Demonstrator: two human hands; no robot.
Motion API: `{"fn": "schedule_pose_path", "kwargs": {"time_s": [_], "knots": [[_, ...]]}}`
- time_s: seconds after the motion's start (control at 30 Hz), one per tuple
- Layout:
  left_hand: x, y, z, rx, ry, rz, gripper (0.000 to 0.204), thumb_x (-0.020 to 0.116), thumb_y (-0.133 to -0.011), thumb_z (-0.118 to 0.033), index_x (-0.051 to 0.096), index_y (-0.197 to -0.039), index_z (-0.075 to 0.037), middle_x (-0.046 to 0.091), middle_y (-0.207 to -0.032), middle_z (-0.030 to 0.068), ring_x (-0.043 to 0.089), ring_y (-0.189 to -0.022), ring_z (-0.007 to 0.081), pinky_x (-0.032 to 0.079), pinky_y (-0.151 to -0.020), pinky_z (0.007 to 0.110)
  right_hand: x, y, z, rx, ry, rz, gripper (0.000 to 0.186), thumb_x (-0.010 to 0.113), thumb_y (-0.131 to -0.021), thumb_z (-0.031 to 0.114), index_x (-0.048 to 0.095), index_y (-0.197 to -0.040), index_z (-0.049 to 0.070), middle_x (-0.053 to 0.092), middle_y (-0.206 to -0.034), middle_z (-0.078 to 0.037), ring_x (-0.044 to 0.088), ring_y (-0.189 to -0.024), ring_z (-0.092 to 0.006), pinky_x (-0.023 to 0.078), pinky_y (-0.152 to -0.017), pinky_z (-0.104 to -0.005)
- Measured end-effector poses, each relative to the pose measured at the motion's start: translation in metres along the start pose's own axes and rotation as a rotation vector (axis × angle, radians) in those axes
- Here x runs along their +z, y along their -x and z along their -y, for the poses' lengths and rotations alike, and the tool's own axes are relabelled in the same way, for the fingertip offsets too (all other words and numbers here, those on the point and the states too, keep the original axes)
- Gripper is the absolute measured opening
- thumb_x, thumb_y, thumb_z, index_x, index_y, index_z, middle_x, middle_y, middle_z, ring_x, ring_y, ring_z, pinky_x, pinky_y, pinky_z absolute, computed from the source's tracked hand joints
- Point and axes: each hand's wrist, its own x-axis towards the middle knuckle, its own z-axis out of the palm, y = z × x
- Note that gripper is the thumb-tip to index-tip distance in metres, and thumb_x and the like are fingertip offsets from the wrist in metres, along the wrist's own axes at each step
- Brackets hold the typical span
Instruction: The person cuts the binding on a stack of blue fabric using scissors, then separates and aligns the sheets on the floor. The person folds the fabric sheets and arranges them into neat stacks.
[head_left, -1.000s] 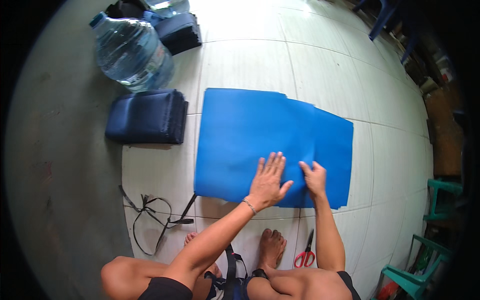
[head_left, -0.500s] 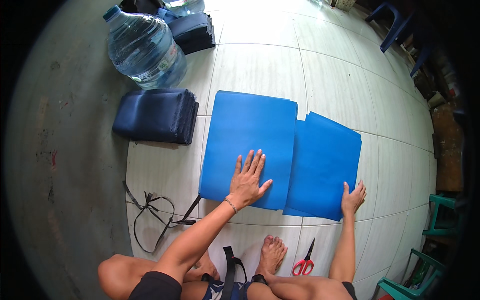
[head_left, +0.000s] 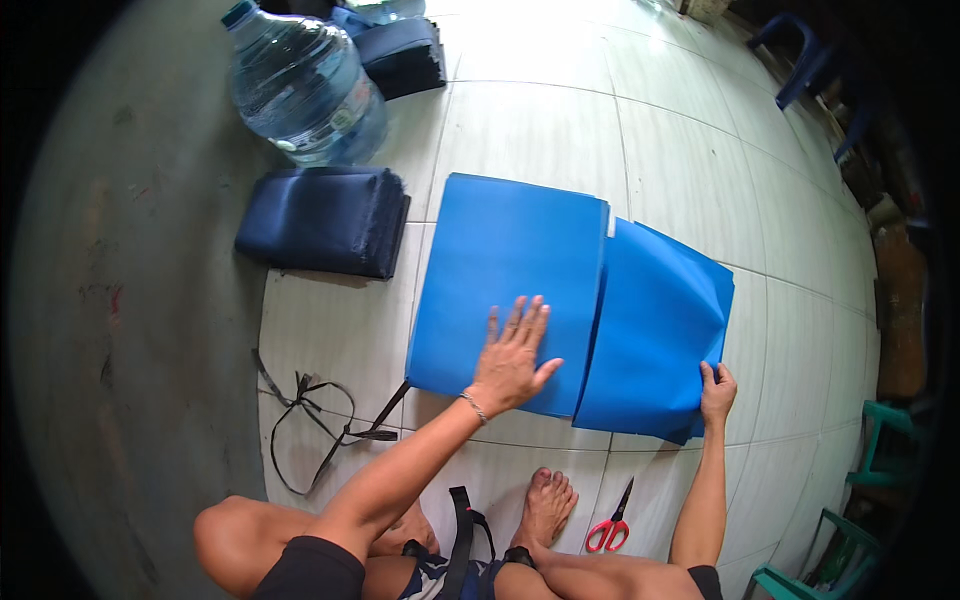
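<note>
Two piles of bright blue sheets lie side by side on the tiled floor. My left hand [head_left: 512,358] rests flat, fingers spread, on the left blue stack [head_left: 510,250]. At the right edge of the other pile, my right hand [head_left: 717,392] pinches the top blue sheet [head_left: 650,330] between thumb and fingers. That sheet bulges and creases near the grip, its edge lifted a little. A black strap end [head_left: 392,403] shows at the left stack's near-left corner. Red-handled scissors [head_left: 610,525] lie on the floor between my foot and right forearm.
A folded dark navy bundle [head_left: 322,220] sits left of the stacks, with a large water bottle [head_left: 310,90] and another dark bundle [head_left: 403,55] beyond. Loose black cord [head_left: 320,425] lies near the grey wall [head_left: 130,300]. Green stools [head_left: 885,440] and a blue stool [head_left: 790,60] stand at right.
My right hand has closed on the right sheet's edge and lifted it, so it now bends. My left hand stays on the left stack. The whole view has shifted slightly.
</note>
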Motion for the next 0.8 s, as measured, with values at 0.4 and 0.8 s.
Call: {"fn": "schedule_pose_path", "kwargs": {"time_s": [0.4, 0.8], "knots": [[0.011, 0.001, -0.006, -0.023, -0.05, 0.02, 0.084, 0.049, -0.097, -0.054, 0.024, -0.157, -0.001, 0.019, -0.165, 0.0125, 0.007, -0.155, 0.0274, -0.002, -0.123, 0.053, 0.024, 0.035, 0.039, -0.022, 0.703, -0.3, 0.049, 0.071, -0.089, 0.041, 0.063, -0.116, 0.001, 0.062, -0.117, -0.015, 0.057, -0.11, -0.0367, 0.045, -0.095, -0.0458], [0.011, -0.004, -0.025, 0.053, 0.175, -0.101, 0.078, 0.053, -0.098, -0.047, 0.026, -0.156, -0.001, 0.023, -0.164, 0.0153, 0.014, -0.153, 0.0306, 0.005, -0.123, 0.055, 0.048, 0.016, 0.039, 0.001, -0.055, -0.004, 0.044, 0.071, -0.095, 0.023, 0.041, -0.068, 0.003, 0.037, -0.063, 0.002, 0.033, -0.062, -0.009, 0.03, -0.052, -0.0331]]}}
